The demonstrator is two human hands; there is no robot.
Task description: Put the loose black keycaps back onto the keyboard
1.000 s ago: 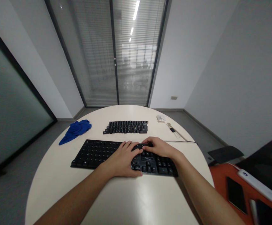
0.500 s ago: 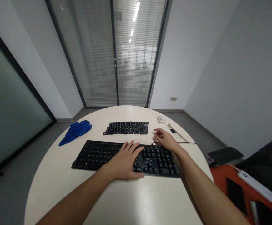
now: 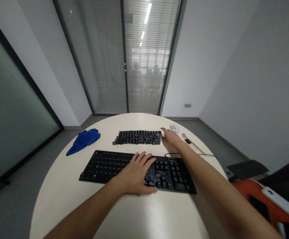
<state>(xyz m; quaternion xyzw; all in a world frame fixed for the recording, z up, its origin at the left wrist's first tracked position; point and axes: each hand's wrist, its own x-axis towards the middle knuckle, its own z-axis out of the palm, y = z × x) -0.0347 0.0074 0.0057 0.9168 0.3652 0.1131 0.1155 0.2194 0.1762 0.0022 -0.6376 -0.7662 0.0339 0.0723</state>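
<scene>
Dim light, glare on table (image 3: 156, 215)

Crumpled blue cloth (image 3: 84, 141), slatted blinds (image 3: 148, 83), small wall plate (image 3: 187, 105), white device (image 3: 282, 203) on orange seat (image 3: 244, 190)

Left hand (image 3: 137, 175) splayed, right hand (image 3: 170, 136) outstretched

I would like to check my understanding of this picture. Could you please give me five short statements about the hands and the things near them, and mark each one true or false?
1. The left hand rests on the keyboard. True.
2. The loose keycaps lie nearer to the person than the keyboard. False: they lie beyond it.
3. The right hand is at the right end of the loose keycaps. True.
4. The blue cloth lies to the right of the loose keycaps. False: the blue cloth lies to their left.
5. The left hand is clenched into a fist. False: its fingers are extended.
</scene>
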